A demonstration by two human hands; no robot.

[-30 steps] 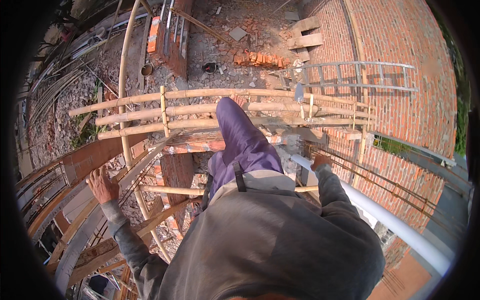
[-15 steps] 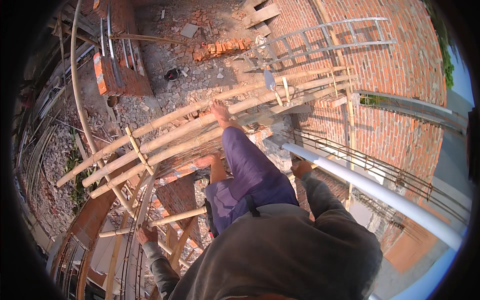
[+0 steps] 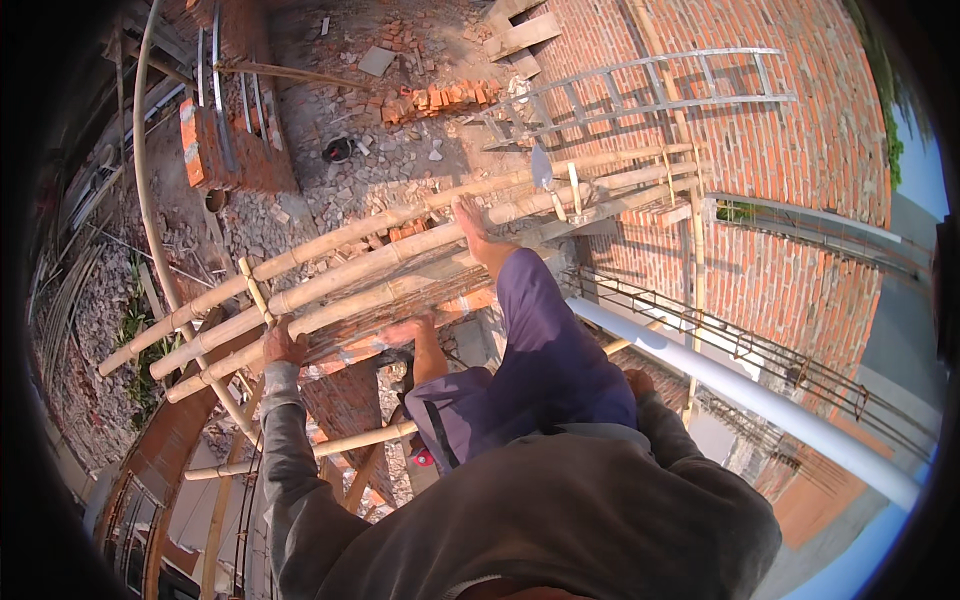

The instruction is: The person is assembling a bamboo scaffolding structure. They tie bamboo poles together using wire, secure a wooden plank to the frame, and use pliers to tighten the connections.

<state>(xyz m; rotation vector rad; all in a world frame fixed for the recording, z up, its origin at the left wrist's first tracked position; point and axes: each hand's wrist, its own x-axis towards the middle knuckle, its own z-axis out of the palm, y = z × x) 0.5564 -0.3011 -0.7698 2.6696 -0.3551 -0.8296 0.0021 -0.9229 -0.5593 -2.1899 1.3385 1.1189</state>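
My left hand (image 3: 283, 343) is closed on the nearest bamboo pole (image 3: 345, 310) of a scaffold, beside the lower end of a short wooden crosspiece (image 3: 254, 285). Close to my thigh is my right hand (image 3: 638, 383), below the white pipe (image 3: 740, 380); its fingers are mostly hidden. One bare foot (image 3: 478, 228) rests on the bamboo poles. My other foot (image 3: 412, 330) is lower, on the top of a brick wall (image 3: 470, 303). A trowel (image 3: 542, 168) stands blade up by the scaffold's right part, next to another upright wooden piece (image 3: 574, 188).
Far below lie brick rubble (image 3: 330, 215), a stack of bricks (image 3: 440, 100) and a black bucket (image 3: 338, 150). A metal ladder (image 3: 650, 100) leans at the brick wall on the right. Rebar (image 3: 740, 345) runs beside the white pipe. Another bamboo pole (image 3: 330, 443) crosses at lower left.
My left hand has gone from the lower bamboo pole up to the scaffold poles. My upper foot has shifted right along the poles. My right hand has drawn down and right.
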